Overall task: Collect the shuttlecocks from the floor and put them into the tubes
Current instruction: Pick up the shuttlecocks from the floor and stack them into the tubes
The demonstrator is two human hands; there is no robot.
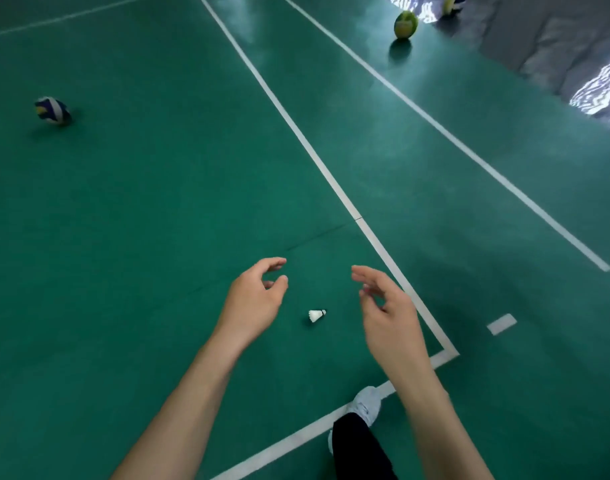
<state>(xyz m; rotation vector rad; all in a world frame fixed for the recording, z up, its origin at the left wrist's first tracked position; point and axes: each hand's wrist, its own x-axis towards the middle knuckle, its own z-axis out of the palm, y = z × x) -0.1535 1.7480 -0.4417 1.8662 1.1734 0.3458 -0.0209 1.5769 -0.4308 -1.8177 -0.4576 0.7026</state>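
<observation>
On the green floor (pixel 158 202) we list, left to right: a blue-white ball (pixel 52 110) far left; our left hand (pixel 253 299), loosely spread, empty; one white shuttlecock (pixel 316 315) lying between the hands; our right hand (pixel 388 306), likewise spread; a yellow-green ball (pixel 405 24) far right.

Floor (pixel 141 209) green, marked with white lines (pixel 334 188). Shuttlecock (pixel 316 315) white, dark band at cork end. Ball (pixel 52 110) at left: blue, white, yellow panels. Ball (pixel 405 24) at top: yellow-green. Far ball (pixel 453 2) at top edge: yellow and blue. Shoe (pixel 367 403) white; trouser leg (pixel 359 448) black. Covering (pixel 553 46) at upper right grey with shiny silver patches.
</observation>
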